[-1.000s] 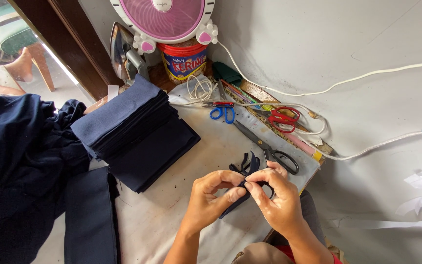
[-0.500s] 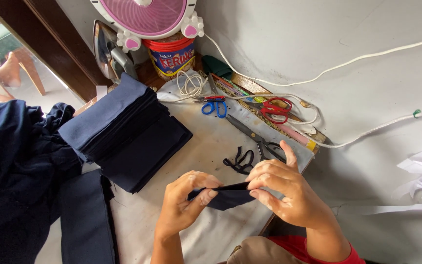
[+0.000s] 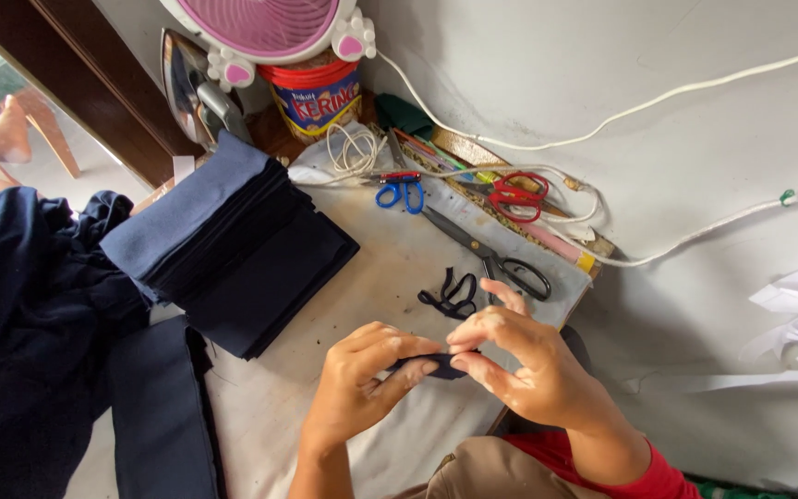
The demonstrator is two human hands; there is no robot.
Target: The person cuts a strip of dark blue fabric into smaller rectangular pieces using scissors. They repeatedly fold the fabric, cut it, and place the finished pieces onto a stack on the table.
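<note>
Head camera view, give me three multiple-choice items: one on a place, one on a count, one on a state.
1. Where does the stack of folded navy cloth lie?
A. on the table, in front of the iron
B. on the floor
C. on a chair

2. How many pairs of scissors show?
A. one
B. three
C. five

3. What are the hands doing?
A. resting flat
B. pinching a small dark cloth piece
C. holding scissors

Answers: 1 A, iron stands behind it. 2 B, blue-handled, red-handled, black-handled. 3 B, left hand and right hand grip it.

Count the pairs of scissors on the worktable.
3. Blue-handled scissors lie near the coiled white cord; red-handled scissors lie by the wall; large black-handled scissors lie between them, beyond the hands. Others may be hidden under clutter.
</note>
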